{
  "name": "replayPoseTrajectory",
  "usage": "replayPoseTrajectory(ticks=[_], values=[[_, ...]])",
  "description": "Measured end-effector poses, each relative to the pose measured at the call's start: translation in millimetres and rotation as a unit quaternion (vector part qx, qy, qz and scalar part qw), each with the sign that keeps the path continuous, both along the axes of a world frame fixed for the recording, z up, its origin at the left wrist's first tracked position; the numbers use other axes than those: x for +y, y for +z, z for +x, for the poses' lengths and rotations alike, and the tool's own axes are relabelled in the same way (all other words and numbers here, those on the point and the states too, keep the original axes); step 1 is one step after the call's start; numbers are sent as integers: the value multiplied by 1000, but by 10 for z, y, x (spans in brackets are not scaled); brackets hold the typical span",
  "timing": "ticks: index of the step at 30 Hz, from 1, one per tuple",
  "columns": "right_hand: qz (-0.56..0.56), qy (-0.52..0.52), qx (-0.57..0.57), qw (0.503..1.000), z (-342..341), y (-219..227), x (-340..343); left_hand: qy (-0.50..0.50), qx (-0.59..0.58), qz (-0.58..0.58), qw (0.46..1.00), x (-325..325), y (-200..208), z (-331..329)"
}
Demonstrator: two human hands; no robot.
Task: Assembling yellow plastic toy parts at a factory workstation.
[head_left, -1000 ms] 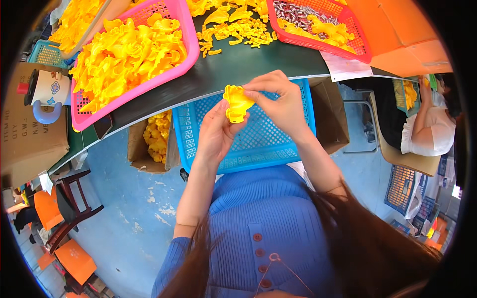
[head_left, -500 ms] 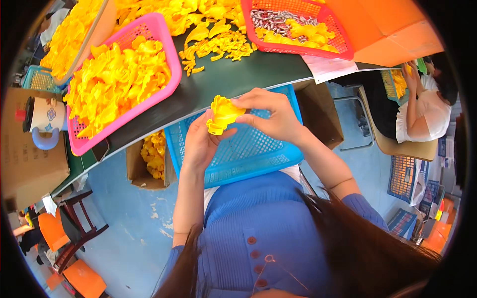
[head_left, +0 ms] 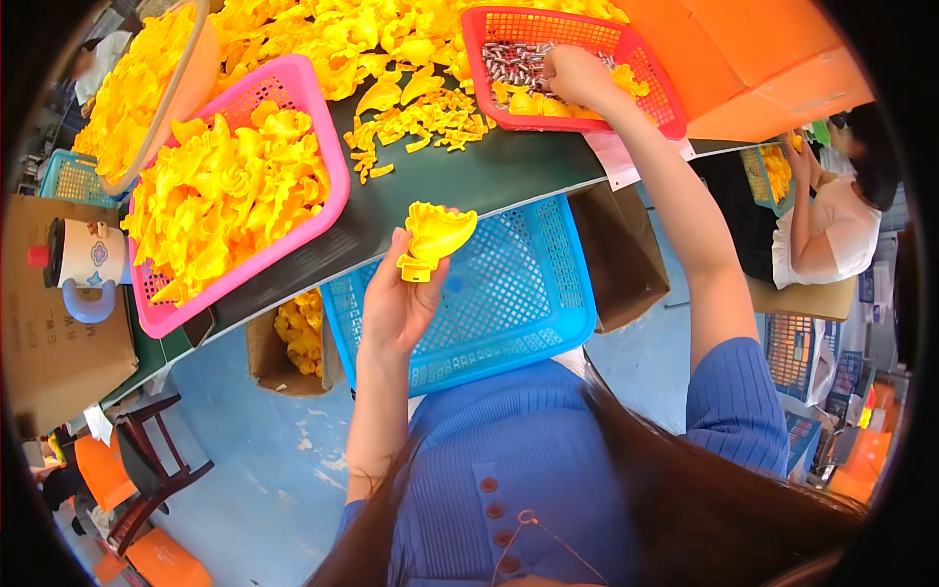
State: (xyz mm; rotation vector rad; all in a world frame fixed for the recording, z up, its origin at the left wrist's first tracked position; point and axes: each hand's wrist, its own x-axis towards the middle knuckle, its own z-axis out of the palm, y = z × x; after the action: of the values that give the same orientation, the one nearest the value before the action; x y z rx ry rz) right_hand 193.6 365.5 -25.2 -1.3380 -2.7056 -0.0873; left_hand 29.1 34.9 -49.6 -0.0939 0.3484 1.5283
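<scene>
My left hand (head_left: 399, 301) is closed on a yellow plastic part (head_left: 435, 238), a curved shell with a small block at its base, held up above the blue basket. My right hand (head_left: 579, 76) reaches into the red basket (head_left: 675, 119) at the far side of the table. Its fingers are bent together over small silver metal cylinders (head_left: 515, 65); their tips are hidden, so what they pinch does not show. Yellow pieces (head_left: 533, 103) lie beside the cylinders in that basket.
A pink basket (head_left: 337, 181) heaped with yellow parts stands at left on the dark table (head_left: 391, 201). Loose yellow parts cover the back. A blue basket (head_left: 577, 328) sits by my lap. At right are orange boxes (head_left: 743, 59) and a seated person (head_left: 831, 230).
My right hand has let go of the yellow part and moved up and right into the red basket. My left hand keeps the part, now turned with its shell toward the right.
</scene>
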Motion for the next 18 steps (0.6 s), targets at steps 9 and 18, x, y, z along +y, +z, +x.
replayPoseTrajectory(ticks=[9, 18], values=[[-24, 75, 10, 997, -38, 69, -56, 7, 18, 5, 1000, -93, 33, 37], [-89, 166, 179, 966, -116, -74, 128, 4, 36, 8, 999, -193, 22, 56]])
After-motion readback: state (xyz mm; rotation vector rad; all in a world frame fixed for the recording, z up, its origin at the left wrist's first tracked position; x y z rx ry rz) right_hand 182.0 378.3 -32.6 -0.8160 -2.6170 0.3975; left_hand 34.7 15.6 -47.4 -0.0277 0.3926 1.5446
